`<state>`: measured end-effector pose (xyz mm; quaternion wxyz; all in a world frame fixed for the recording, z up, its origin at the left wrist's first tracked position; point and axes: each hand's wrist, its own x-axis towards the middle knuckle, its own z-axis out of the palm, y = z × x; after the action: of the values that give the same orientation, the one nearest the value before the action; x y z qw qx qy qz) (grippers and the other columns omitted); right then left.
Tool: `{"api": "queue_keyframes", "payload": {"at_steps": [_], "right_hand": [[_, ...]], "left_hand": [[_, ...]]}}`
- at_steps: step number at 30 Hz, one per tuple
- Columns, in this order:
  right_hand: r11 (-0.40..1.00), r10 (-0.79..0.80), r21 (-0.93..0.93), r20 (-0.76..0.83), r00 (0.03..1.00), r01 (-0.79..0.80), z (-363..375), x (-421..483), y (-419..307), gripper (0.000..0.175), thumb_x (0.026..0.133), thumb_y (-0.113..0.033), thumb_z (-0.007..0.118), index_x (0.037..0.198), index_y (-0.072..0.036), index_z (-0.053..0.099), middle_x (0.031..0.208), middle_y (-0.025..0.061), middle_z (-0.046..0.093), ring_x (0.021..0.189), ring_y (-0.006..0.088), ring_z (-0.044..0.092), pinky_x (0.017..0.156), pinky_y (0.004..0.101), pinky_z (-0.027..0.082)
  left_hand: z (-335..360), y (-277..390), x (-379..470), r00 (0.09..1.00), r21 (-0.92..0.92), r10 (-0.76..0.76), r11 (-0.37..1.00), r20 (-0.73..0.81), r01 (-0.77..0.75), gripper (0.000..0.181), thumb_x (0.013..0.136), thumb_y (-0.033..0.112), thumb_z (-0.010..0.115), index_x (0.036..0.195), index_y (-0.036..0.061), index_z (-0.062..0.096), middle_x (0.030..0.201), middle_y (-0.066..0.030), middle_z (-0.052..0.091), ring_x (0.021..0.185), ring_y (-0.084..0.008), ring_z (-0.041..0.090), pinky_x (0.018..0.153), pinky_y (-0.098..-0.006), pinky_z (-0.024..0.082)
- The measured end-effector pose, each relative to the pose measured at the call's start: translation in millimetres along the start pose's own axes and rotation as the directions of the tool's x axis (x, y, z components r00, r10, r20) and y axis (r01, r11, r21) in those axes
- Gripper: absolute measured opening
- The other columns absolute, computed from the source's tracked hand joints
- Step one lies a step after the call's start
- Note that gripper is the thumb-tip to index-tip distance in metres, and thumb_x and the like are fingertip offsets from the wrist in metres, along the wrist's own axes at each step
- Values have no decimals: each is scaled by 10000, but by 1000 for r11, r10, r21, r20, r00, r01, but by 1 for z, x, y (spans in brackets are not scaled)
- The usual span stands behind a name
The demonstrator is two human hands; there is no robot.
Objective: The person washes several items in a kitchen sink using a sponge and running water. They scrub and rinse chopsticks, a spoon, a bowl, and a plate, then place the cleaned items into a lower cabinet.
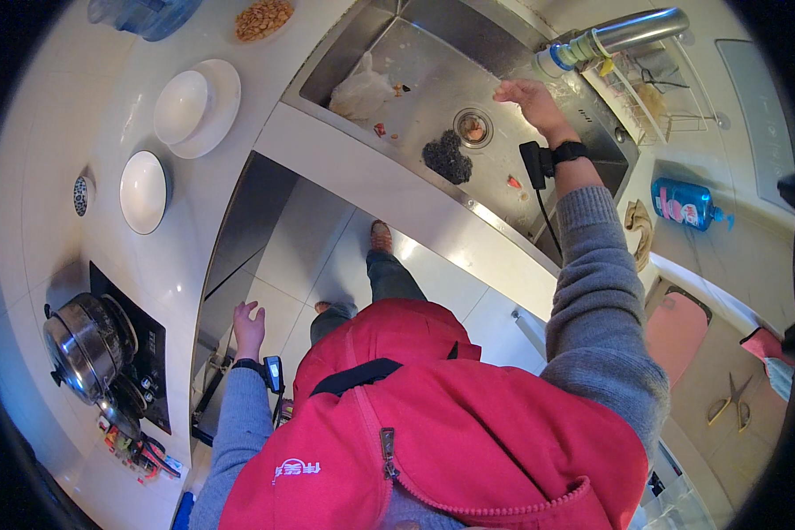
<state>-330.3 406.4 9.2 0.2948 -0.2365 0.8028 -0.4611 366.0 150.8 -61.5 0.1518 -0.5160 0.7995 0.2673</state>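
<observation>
My right hand (532, 105) is over the stainless-steel sink (424, 59), just below the end of the faucet spout (570, 53). It holds nothing that I can see, and its fingers are slightly bent. In the sink a dark mesh scouring pad (448, 158) lies beside the drain (473, 128), which has a scrap in its basket. A crumpled translucent plastic bag (363, 91) rests in the far left part of the basin, with small red scraps (379, 130) near it. My left hand (249, 326) hangs beside the counter's front edge, fingers apart, holding nothing.
On the left counter are a white bowl on a plate (228, 109), another bowl (143, 192) and a steel pot (83, 344) on a black cooktop (156, 371). Right of the sink are a blue pump bottle (686, 204), a cloth (638, 228), a pink cutting board (679, 331) and scissors (734, 401).
</observation>
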Motion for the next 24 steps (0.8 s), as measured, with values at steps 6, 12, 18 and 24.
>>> {"api": "queue_keyframes", "payload": {"at_steps": [6, 12, 18, 24], "right_hand": [[983, 75, -161, -80, 994, -87, 0, 2, 1, 181, 868, -105, 596, 915, 59, 657, 856, 102, 679, 803, 159, 644, 715, 263, 491], [993, -90, 73, -45, 995, 93, 6, 4, 9, 124, 813, -85, 644, 785, 25, 695, 784, 88, 676, 649, 154, 609, 649, 268, 481], [996, 78, 42, -87, 993, -74, 20, 5, 9, 209, 874, -186, 636, 873, 22, 664, 783, 69, 670, 775, 155, 640, 785, 267, 496], [976, -12, 216, -121, 993, 38, 25, 4, 7, 215, 841, -192, 687, 807, 15, 642, 759, 83, 662, 723, 143, 633, 724, 266, 514]], "left_hand": [[0, -5, 4, 1000, -45, 7, 999, 1, -7, 273, 801, 213, 660, 1029, 63, 653, 1254, -257, 497, 1215, -372, 439, 1029, -408, 350], [0, 1, -2, 999, -35, -25, 999, -20, 25, 276, 784, 200, 672, 1015, 49, 662, 1227, -219, 537, 1214, -347, 446, 1029, -412, 341], [-2, 5, -2, 999, -58, -28, 998, -32, 26, 263, 780, 194, 675, 1004, 56, 662, 1218, -228, 527, 1205, -347, 450, 1024, -411, 349], [-1, -1, 0, 1000, -22, 2, 1000, -15, -2, 282, 789, 191, 668, 1030, 45, 653, 1249, -252, 490, 1215, -367, 433, 1028, -410, 347]]}}
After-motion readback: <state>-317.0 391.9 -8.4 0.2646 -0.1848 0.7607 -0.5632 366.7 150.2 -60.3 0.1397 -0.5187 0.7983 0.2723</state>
